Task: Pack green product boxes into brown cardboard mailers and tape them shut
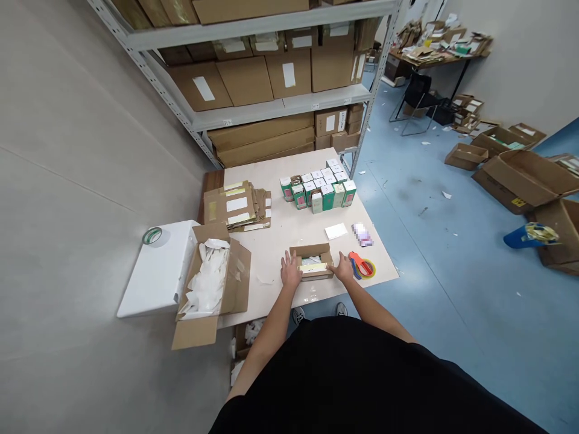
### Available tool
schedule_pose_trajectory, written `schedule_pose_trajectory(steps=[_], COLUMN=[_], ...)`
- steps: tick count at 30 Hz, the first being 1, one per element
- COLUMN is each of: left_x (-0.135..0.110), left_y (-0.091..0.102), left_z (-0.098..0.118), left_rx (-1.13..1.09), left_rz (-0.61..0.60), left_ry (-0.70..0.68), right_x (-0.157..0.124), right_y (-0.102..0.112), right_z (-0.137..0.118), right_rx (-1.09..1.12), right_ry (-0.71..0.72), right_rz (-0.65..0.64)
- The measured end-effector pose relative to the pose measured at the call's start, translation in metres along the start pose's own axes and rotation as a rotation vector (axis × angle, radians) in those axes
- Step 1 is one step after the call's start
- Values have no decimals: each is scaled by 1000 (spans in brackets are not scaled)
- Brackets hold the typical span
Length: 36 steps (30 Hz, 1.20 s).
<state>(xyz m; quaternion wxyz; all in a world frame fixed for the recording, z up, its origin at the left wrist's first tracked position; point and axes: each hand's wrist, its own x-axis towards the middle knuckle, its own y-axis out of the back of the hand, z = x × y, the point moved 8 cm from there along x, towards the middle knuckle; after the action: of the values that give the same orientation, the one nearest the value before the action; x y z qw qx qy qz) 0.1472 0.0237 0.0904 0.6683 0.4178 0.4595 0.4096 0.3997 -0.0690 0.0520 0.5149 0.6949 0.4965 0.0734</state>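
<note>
A small cardboard box [316,275] lies near the front edge of the table, its flaps raised. White material and a pale yellow strip show inside it. My left hand [291,272] grips the box's left end, with its fingers partly spread. At the right end my right hand [344,268] holds the side, thumb and fingers at the flap. Just right of that hand lie red-orange scissors [360,263] and a roll of yellow tape [371,268]. A white card [336,231] and a blurred purple item [362,234] rest behind the box.
Several green-and-white boxes [326,198] stand grouped at the table's back right. Flattened cardboard [220,208] is stacked at the back left. An open carton [239,274] with white paper stands left, beside a white surface bearing a tape roll [152,235]. A loaded shelf [280,108] rises behind.
</note>
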Motion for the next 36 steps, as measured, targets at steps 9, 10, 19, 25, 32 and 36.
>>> schedule_pose_trajectory(steps=[9, 10, 19, 25, 32, 36], left_x=[39, 34, -23, -6, 8, 12], left_y=[19, 14, -57, -47, -49, -53], left_z=[34, 33, 25, 28, 41, 50], left_rx=[119, 123, 143, 151, 223, 243], left_rz=[-114, -123, -305, -243, -196, -194], left_ry=[-236, -243, -200, -191, -95, -45], right_x=[-6, -6, -4, 1, 15, 25], right_y=[-5, -6, -16, 11, 63, 70], right_z=[7, 7, 2, -20, 8, 51], right_rx=[-16, -2, 118, 139, 121, 99], right_ry=[-22, -11, 104, 311, 355, 278], right_rz=[55, 73, 68, 109, 201, 216])
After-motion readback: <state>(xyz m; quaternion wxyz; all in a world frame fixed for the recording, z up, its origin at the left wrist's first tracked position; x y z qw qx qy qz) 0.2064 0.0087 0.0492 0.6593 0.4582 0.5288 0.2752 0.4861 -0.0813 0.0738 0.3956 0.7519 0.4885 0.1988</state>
